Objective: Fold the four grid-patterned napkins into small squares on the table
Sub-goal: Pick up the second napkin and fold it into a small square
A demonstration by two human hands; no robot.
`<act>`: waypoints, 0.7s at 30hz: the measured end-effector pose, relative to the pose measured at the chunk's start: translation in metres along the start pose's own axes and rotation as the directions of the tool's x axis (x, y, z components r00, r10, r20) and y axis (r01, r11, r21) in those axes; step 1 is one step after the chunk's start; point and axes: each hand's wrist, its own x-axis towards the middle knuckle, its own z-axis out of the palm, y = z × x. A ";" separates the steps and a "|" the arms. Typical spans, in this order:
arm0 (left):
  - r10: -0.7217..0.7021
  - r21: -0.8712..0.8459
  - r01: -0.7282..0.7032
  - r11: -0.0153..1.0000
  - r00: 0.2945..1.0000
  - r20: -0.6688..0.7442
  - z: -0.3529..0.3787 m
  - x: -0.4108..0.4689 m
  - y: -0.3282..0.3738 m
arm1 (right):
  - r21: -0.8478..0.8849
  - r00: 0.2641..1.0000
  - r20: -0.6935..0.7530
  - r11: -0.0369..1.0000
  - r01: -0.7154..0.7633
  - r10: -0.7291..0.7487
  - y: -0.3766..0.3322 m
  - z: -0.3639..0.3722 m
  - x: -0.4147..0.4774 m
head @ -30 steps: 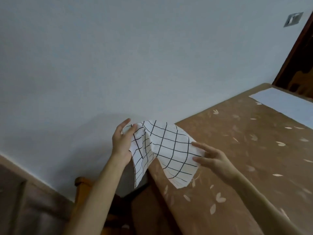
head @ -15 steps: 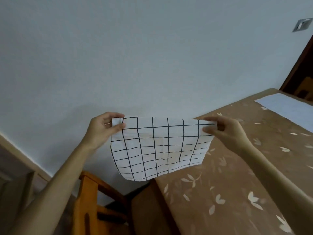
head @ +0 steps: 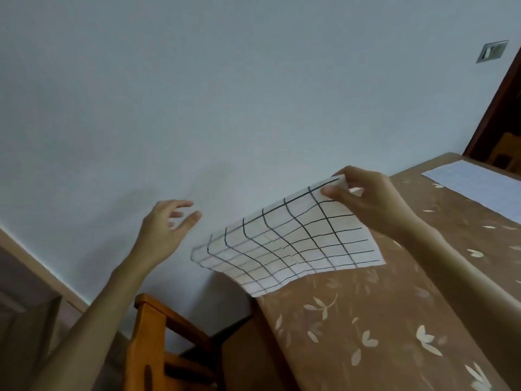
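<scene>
Napkin (head: pixel 293 244) pinched by right hand (head: pixel 372 201); left hand (head: pixel 166 230) spread, apart.

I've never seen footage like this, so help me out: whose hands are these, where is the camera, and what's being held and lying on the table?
There is no machine here. A person wears a camera on their head, looking forward and down, so you see their own arms. The right hand pinches a corner of a grid-patterned napkin, which hangs in the air above the table edge. The left hand is open and holds nothing. The table has a brown leaf-print cover; a pale sheet lies at its far end. A wooden chair stands beside it.
</scene>
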 end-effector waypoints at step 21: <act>0.157 -0.648 0.037 0.761 0.958 0.239 0.046 -0.008 0.081 | 0.107 0.959 0.197 0.968 -0.225 0.201 0.026 -0.013 -0.032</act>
